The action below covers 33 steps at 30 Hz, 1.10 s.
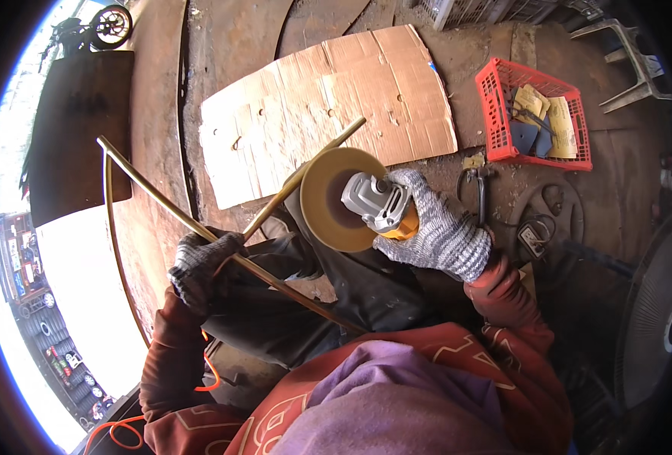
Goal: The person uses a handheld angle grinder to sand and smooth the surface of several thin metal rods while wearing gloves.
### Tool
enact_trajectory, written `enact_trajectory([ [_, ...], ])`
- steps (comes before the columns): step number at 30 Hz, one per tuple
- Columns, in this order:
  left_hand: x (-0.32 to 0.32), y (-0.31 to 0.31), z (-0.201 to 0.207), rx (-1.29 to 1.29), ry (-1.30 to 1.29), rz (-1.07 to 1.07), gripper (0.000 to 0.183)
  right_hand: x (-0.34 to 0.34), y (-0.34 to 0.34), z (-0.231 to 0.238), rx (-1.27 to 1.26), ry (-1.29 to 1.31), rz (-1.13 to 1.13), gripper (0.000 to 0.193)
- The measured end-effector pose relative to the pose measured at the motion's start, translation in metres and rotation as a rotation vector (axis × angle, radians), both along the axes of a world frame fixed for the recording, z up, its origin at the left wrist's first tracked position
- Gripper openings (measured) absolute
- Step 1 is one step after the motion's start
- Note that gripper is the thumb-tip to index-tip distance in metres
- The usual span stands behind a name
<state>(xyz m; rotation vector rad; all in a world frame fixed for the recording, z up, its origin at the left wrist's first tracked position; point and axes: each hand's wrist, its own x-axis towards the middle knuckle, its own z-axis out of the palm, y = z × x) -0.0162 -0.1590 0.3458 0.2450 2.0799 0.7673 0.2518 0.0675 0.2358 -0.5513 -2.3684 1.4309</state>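
My left hand (199, 262), in a grey knit glove, is closed around a brass-coloured bent metal tube frame (154, 186). One leg of the frame slants up past the grinder, and another runs down to my lap. My right hand (451, 231), in a matching glove, grips an angle grinder (385, 206) with a grey head and yellow body. Its large round tan disc (322, 199) overlaps the slanting leg from my view. Whether disc and tube touch, I cannot tell. Behind both lie my dark trouser legs.
A flat cardboard sheet (283, 98) lies on the floor ahead. To its right stands a red plastic crate (495, 114) holding abrasive sheets. A hammer (482, 193) lies nearer, a fan (658, 311) stands far right, and an orange cord (213, 371) loops at my left.
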Motion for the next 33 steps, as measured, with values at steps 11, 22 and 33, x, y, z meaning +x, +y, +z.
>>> enact_trajectory([
  [11,-0.011,-0.008,-0.011,0.011,0.015,0.022,0.035,-0.020,0.018,-0.022,-0.090,-0.143,-0.030,0.082],
  [22,-0.018,-0.004,-0.018,0.033,0.015,0.079,0.031,-0.026,0.021,-0.020,-0.071,-0.129,-0.023,0.079],
  [33,-0.022,-0.005,-0.019,0.027,-0.026,0.088,0.030,-0.024,0.033,-0.027,-0.099,-0.137,-0.109,0.083],
])
